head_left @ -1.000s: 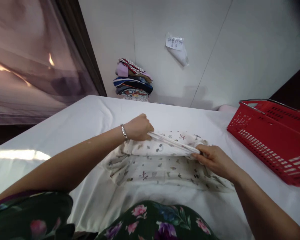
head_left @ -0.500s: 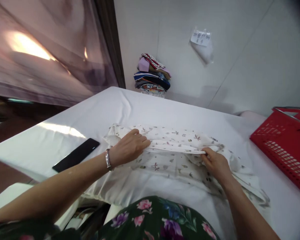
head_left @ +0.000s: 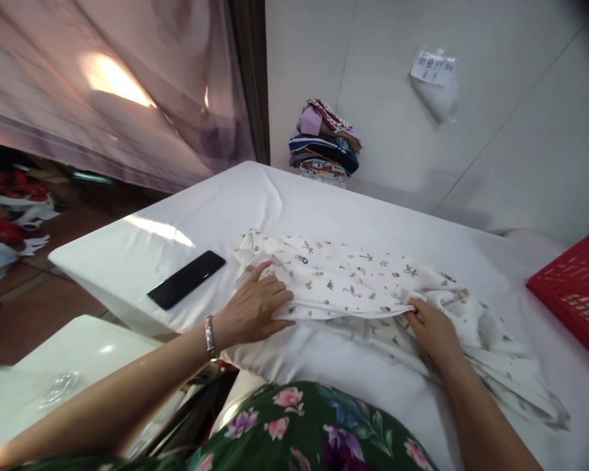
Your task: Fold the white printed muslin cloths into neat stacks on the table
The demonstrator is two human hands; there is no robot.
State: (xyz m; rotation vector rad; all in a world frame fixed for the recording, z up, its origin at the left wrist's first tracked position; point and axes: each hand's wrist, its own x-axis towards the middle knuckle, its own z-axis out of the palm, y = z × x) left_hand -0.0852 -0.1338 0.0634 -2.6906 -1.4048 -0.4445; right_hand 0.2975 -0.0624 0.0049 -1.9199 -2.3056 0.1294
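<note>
On the white counter (head_left: pixel 319 204), patterned cloth (head_left: pixel 356 278) appears partly arranged: middle flat, right end rumpled; left hand (head_left: pixel 258 306) spread loosely upon it, right hand (head_left: pixel 436 332) pinching its near edge.

The cloth (head_left: pixel 353 278) is white with small motifs — the basket (head_left: pixel 576 281) red.

A white cloth (head_left: pixel 343 271), scattered with small brown and grey motifs, lies sideways across the white-covered worktop (head_left: pixel 334 212), its middle spread fairly flat, its left end rumpled, its right end bunched in loose folds trailing towards the near side
</note>
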